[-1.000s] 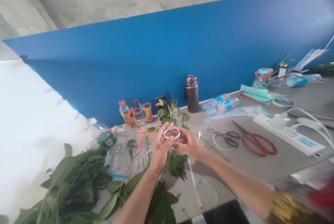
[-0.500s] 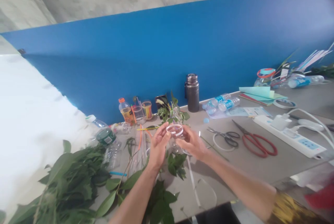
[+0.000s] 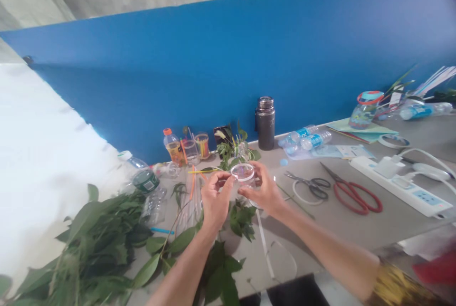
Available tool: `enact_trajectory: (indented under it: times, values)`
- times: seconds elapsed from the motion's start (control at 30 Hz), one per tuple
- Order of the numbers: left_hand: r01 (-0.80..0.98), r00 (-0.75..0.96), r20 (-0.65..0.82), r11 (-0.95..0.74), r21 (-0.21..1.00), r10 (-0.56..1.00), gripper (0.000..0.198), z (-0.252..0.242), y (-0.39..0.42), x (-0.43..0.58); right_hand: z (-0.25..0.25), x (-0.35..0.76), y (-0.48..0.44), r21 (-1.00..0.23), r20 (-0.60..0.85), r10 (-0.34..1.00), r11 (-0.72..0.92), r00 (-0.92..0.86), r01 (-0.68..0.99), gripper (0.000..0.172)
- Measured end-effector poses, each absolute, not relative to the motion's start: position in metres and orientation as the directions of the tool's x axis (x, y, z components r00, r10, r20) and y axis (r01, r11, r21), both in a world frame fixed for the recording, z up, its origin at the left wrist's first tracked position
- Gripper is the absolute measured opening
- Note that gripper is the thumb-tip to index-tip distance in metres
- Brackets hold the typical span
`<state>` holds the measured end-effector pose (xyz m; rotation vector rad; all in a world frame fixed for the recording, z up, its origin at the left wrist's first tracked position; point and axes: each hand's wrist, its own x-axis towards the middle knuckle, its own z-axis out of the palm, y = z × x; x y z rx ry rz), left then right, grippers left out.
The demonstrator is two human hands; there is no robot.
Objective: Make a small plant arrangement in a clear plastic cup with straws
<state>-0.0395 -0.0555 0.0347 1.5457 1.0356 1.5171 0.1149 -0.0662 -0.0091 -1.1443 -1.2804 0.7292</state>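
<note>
A small clear plastic cup (image 3: 243, 176) with a white band around its rim is held between both hands above the grey table (image 3: 302, 249). My left hand (image 3: 216, 196) is closed on its left side, thumb and fingertips near the rim. On the right side, my right hand (image 3: 262, 188) grips the cup with the thumb in front and fingers behind. Green leaves (image 3: 242, 220) lie just below the hands, and a white strip (image 3: 263, 244) lies on the table near them.
A dark thermos (image 3: 265, 123) stands by the blue partition. Black scissors (image 3: 311, 185), red-handled scissors (image 3: 352, 194) and a power strip (image 3: 402, 187) lie to the right. A large leaf pile (image 3: 99, 239) and a green-labelled bottle (image 3: 145, 180) are left.
The cup is tilted a little differently, with the white band now lying around its rim. My left fingers have shifted lower along its side. The camera view has moved slightly.
</note>
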Motion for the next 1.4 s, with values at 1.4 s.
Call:
enact_trajectory:
  times: [1.4]
  values:
    - [0.292, 0.008, 0.663, -0.636, 0.714, 0.748, 0.010, 0.029, -0.055, -0.039, -0.011, 0.102, -0.069, -0.859, 0.400, 0.860, 0.232, 0.316, 0.456, 0.057]
